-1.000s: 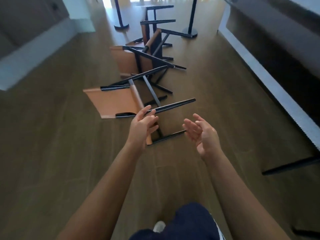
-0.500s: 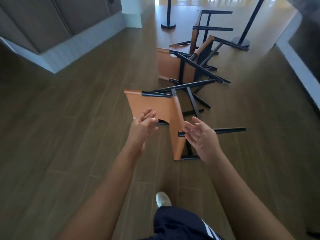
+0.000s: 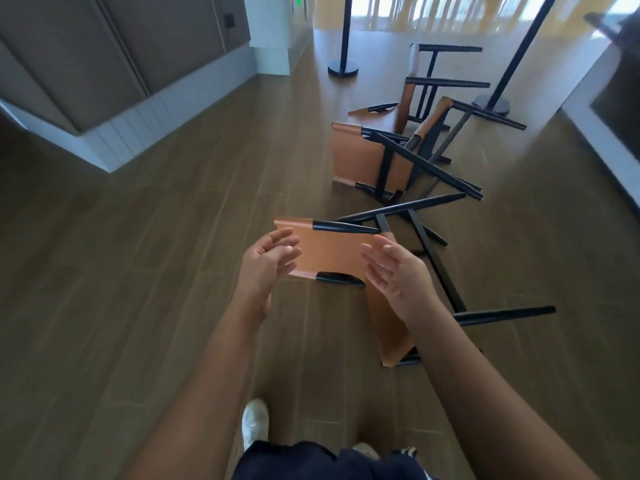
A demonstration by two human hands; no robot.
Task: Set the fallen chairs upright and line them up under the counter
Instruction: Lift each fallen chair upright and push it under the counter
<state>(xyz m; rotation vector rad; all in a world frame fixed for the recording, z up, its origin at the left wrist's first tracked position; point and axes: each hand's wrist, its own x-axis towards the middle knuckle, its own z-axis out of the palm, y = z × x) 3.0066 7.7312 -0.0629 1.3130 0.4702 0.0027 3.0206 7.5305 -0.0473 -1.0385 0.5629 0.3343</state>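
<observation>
Wooden floor [image 3: 156,271] holds three toppled chairs; both the left hand [image 3: 268,259] and right hand [image 3: 394,271] hover spread and empty, best gripping the nearest chair [image 3: 332,252] by its backrest edges.

On floor [image 3: 173,271]: near chair [image 3: 329,249], second chair [image 3: 360,157] behind it, third chair [image 3: 410,98] farthest. Left hand [image 3: 266,261], right hand [image 3: 398,275] before near chair. Posts [image 3: 343,69] behind. Counter [image 3: 588,109] right, cabinet [image 3: 104,64] left.
</observation>
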